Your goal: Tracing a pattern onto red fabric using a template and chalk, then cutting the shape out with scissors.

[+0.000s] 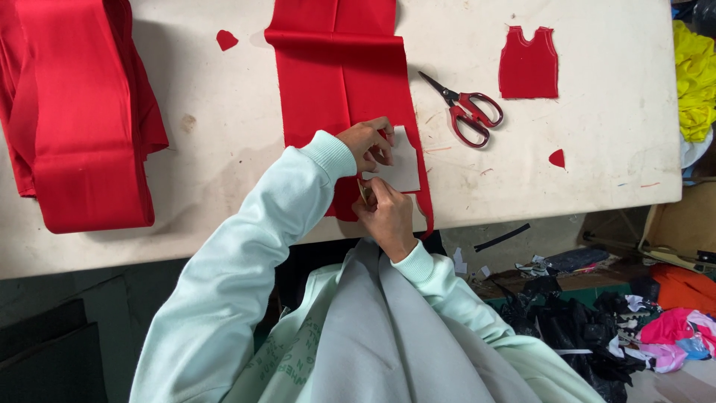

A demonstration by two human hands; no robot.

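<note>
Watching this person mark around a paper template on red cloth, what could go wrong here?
The white template, pinned only by the left hand, might slip as the right hand traces its edge. The red cloth hangs over the table edge and could drag. The scissors lie open nearby.

One scissors [464, 110], two red scraps [227, 39]
</note>
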